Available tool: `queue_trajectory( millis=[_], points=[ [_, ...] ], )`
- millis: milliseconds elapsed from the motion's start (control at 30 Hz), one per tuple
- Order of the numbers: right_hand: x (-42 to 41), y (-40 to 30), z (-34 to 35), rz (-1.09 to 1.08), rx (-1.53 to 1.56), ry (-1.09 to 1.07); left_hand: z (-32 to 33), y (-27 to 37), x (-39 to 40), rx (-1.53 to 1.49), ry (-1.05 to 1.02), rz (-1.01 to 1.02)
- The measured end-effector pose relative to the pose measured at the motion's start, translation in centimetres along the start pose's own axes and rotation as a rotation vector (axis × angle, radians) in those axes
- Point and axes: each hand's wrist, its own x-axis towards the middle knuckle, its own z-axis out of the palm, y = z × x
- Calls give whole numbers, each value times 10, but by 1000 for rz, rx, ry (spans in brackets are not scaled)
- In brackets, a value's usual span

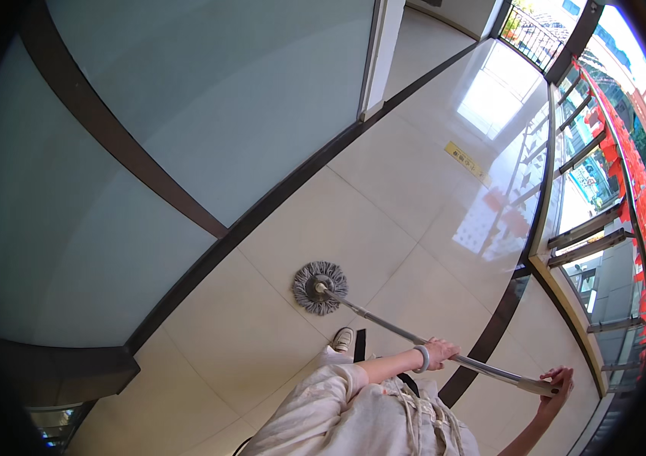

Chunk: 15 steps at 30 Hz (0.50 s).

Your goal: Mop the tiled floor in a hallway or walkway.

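Observation:
A spin mop spans the space before me, its round grey string head (303, 290) flat on the tiled floor. From the head, the metal handle (394, 329) slants up toward the lower right. My left hand (440, 352), with a pale bangle (423, 359) at the wrist, is wrapped around the handle's middle. At the handle's top end, the grip (535, 386) is held in my right hand (556, 390); part of its hold is hidden. One light shoe (343, 339) shows near the mop head.
Frosted glass panels (214, 102) in dark frames line the left, with a dark floor strip (294, 194) at their foot. A metal railing (613, 122) with red decorations runs along the right. The glossy floor (374, 211) bears a yellow sticker (465, 162) with writing.

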Motion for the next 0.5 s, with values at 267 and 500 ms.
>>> queue_trajectory(
  millis=[267,500],
  points=[
    [-22,73,89,85,417,-204,1,-90,-69,102,206,-134],
    [-55,159,243,336,551,-749,-45,-193,-212,377,482,-805]
  ],
)
